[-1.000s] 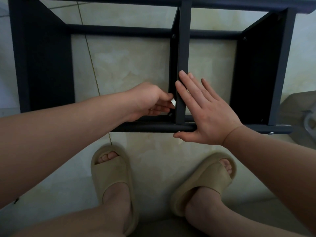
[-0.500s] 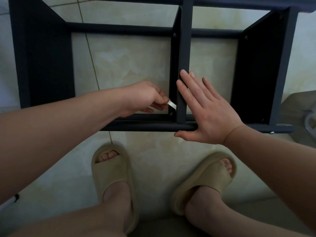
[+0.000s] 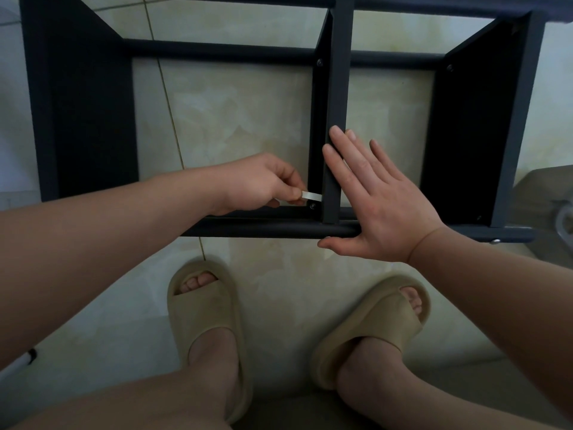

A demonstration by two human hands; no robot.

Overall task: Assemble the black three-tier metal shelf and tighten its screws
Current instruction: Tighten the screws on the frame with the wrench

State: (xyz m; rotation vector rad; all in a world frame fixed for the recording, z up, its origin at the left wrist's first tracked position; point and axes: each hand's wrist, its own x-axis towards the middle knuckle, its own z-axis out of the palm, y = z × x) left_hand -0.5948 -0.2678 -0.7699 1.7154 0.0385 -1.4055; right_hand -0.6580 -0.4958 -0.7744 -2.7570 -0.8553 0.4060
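Your left hand (image 3: 263,184) pinches a small flat silver tool (image 3: 311,196), its tip just above the screw (image 3: 312,206) at the near end of the middle panel (image 3: 339,88). Your right hand (image 3: 381,206), fingers straight, presses flat on that panel's edge and the near rail (image 3: 263,228). The shelf (image 3: 93,119) lies on its side, with three panels. It's on a beige tiled floor (image 3: 232,103), with two tan slippers (image 3: 204,311) near.

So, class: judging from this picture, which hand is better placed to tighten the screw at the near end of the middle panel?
Left. The left hand pinches the small flat wrench, its tip beside that screw; the right hand lies flat against the middle panel, probably bracing it.
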